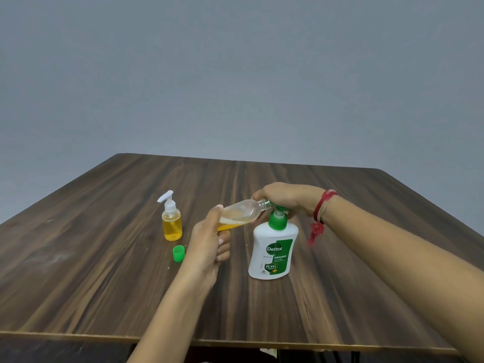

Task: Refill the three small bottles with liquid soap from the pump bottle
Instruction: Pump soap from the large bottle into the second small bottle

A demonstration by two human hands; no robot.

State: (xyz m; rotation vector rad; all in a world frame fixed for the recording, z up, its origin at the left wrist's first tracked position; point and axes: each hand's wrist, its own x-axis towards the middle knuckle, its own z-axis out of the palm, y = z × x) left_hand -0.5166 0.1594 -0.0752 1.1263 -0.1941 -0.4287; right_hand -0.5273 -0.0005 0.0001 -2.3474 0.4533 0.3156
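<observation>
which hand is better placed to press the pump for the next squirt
Right. The right hand sits on top of the pump bottle, over its green head. The left hand grips the small clear bottle, tilted with its mouth at the nozzle, so it seems tied up.

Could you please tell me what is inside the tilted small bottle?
Orange-yellow soap pools in the lower end of the small bottle, by the left hand; toward the neck it looks empty. The left hand covers its base, and the right hand partly covers the pump bottle's nozzle.

Left hand (209,239) grips with curled fingers; right hand (285,200) presses downward, palm down.
</observation>
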